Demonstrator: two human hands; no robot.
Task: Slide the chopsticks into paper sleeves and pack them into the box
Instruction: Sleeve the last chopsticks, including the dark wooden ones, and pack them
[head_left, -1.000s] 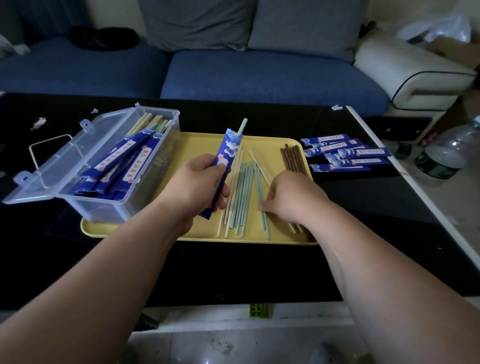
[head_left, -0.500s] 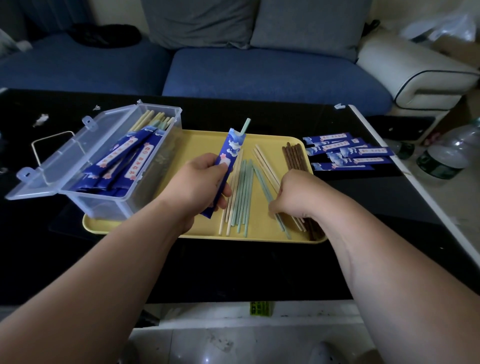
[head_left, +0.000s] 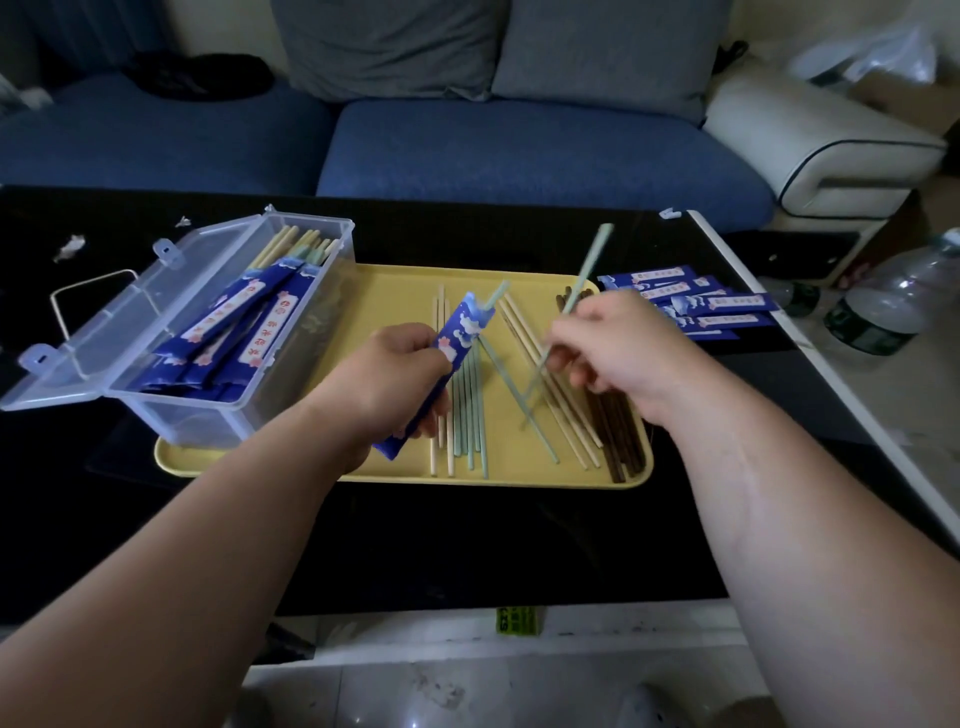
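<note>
While the light is staying dim, we are recording a glossy black table (head_left: 467, 545), with a blue sofa (head_left: 519, 150) and grey cushions (head_left: 395, 47) behind it and a white armchair (head_left: 821, 135) at the right. A yellow tray (head_left: 395, 291) is lying on the table, and a clear box (head_left: 249, 410), its lid (head_left: 104, 322) thrown open, is sitting over the tray's left end.

Against the frame half a second earlier, we are finding the right hand (head_left: 618, 348) lifted off the tray, where it was lying low among the loose sticks. It is now pinching one green chopstick (head_left: 587, 270) between thumb and fingertips, the stick tilting up and away. The left hand (head_left: 395, 374) is keeping its fingers curled round a blue paper sleeve (head_left: 457, 332) above the tray, a second green stick (head_left: 496, 296) protruding from the sleeve's top.

We are also noting sleeved pairs (head_left: 244, 322) leaning inside the box, empty sleeves (head_left: 717, 306) stacked on the table right of the tray, and a water bottle (head_left: 893, 296) beyond them. Green sticks (head_left: 470, 415), pale sticks (head_left: 550, 410) and dark brown sticks (head_left: 618, 436) are lying loose on the tray. The right hand is covering the middle of the dark ones.
</note>
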